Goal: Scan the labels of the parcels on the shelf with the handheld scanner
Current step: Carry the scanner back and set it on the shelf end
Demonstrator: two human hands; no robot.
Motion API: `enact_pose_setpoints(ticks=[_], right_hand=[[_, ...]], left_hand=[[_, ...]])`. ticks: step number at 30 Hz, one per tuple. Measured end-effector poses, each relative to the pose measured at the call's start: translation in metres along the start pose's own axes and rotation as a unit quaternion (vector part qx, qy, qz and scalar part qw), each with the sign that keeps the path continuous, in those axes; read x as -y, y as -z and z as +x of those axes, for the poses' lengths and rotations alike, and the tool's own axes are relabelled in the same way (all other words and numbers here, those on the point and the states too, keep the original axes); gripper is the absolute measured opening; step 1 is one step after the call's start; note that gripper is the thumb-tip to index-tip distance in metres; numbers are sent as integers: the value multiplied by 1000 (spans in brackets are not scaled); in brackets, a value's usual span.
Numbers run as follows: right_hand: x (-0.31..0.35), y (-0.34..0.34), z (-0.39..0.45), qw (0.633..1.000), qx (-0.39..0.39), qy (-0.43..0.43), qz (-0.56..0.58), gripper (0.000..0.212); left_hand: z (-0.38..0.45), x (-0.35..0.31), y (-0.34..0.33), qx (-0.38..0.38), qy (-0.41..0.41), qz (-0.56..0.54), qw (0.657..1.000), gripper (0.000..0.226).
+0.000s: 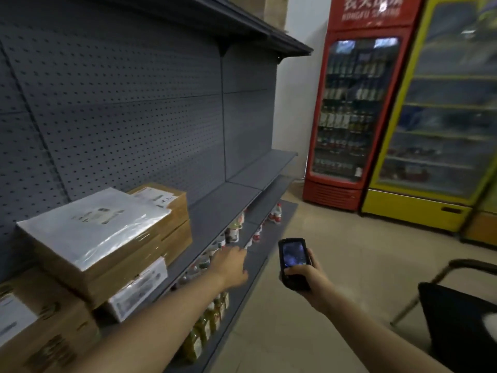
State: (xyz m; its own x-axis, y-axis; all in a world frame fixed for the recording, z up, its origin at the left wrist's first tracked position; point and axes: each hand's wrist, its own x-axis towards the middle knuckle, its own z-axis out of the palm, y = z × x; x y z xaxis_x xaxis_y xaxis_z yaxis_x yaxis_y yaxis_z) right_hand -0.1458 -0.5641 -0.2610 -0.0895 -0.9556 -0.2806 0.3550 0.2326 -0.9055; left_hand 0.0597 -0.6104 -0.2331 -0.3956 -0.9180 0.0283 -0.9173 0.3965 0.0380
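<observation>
Several cardboard parcels are stacked at the left of the grey shelf [223, 203]. A flat parcel in clear plastic [91, 224] lies on top, with a brown box [164, 200] behind it bearing a white label. A lower box [139, 289] shows a label on its front face, and another brown box [40, 327] sits at the far left. My right hand [304, 275] grips the black handheld scanner [293, 257], its screen facing me, out in front of the shelf. My left hand [232, 265] reaches forward past the shelf's edge, fingers apart, holding nothing.
Bottled drinks [234, 232] line the lower shelves under my left arm. A red drinks fridge [352, 109] and a yellow one [441, 117] stand against the far wall. A black chair [457, 313] is at the right on the tan floor.
</observation>
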Motion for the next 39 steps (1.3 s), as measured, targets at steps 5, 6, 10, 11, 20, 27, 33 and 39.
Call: enact_pose_setpoints(ticks=[5,6,10,11,20,27,33,39], right_hand=[[12,45,23,999,-39,14,28,72],[13,51,29,998,-47,12,33,74],[24,62,66,996,-66,9,53,78],[29,63,78,996,-71,11,50,75],[82,69,199,995,-78,38,43,67],[96,83,263,991,-110,21,78,70],[112,114,331,988,-124,-20,95,87],[152,154,402,991,-95,-28,95,90]], left_hand=[[53,-32,-7,23,-27,1,999,34],[65,-35,-10,28,-35,5,999,35],[121,-38,-18,37,-63,11,997,33],[137,-36,-19,38,-66,14,997,34],[281,-13,-15,57,-71,24,996,35],[359,-23,-33,75,-99,49,991,36],[435,-40,-48,89,-99,43,990,34],[520,-63,-47,98,-74,29,992,34]])
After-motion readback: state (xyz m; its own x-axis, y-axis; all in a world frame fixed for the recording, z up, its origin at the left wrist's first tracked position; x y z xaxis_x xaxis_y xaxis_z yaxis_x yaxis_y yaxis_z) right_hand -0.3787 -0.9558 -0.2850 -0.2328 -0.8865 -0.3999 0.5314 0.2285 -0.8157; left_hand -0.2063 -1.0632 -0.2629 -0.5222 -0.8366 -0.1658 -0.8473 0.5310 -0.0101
